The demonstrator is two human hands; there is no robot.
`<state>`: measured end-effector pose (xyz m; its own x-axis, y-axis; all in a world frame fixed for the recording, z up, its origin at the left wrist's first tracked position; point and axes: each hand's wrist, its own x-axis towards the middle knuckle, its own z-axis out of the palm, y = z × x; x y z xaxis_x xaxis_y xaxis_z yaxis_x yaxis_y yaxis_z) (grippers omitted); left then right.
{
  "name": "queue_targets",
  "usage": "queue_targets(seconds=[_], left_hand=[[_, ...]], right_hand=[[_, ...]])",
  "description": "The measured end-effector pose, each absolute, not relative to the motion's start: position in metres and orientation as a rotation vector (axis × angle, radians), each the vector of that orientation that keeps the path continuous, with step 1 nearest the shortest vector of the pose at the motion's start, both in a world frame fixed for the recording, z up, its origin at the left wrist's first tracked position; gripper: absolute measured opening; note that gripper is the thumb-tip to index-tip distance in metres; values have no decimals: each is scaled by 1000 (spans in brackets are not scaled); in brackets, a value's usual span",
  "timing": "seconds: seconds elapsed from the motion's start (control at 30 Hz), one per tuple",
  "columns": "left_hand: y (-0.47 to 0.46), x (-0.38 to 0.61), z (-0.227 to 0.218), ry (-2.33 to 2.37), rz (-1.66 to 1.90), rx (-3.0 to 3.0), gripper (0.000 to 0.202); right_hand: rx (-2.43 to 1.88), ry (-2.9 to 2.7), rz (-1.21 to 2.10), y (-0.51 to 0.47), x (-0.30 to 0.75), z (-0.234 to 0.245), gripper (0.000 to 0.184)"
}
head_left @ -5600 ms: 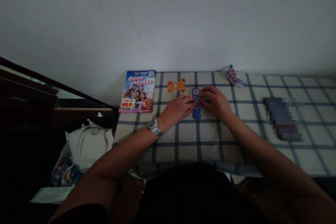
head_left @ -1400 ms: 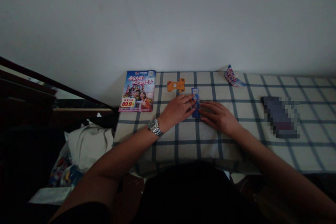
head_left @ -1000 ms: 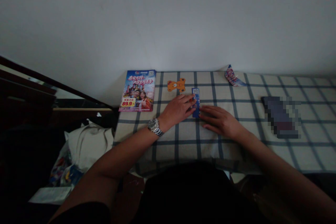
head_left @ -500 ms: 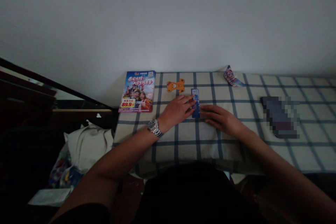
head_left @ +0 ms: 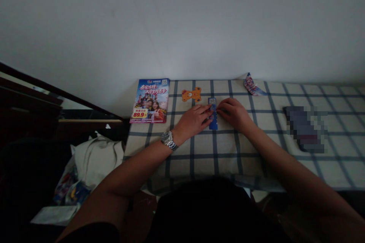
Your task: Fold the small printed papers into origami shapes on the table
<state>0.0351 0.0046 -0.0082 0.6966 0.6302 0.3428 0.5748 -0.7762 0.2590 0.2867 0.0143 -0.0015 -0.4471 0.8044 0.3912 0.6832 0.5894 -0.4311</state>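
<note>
A narrow folded strip of blue printed paper (head_left: 212, 124), with a QR code at its far end, lies upright in view on the checked cloth. My left hand (head_left: 192, 122), a metal watch on its wrist, rests flat with its fingers spread over the strip's left side. At the strip's right edge, the fingertips of my right hand (head_left: 232, 112) are pinched together on the paper. Beyond my left hand lies an orange teddy bear cutout (head_left: 191, 94).
A stack of printed flyers (head_left: 151, 100) sits at the table's left end. A torn, bent piece of printed paper (head_left: 252, 85) is near the wall. A blurred-out phone-like dark object (head_left: 303, 127) lies to the right. White bags (head_left: 97, 159) stand below, left of the checked cloth (head_left: 185, 163).
My right hand has shifted slightly away from me, and its stretched fingers have drawn into a pinch at the strip's right edge. The left hand has stayed on the strip.
</note>
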Motion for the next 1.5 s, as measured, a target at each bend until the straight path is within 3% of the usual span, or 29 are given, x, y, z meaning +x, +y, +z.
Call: queue_targets(seconds=[1.07,1.5], left_hand=[[6,35,-13,970,628,2788,39],[5,32,-10,965,680,2834,36]], right_hand=[[-1338,-2274,36,60,274,2,12],[-1400,-2202,204,14,283,5,11]])
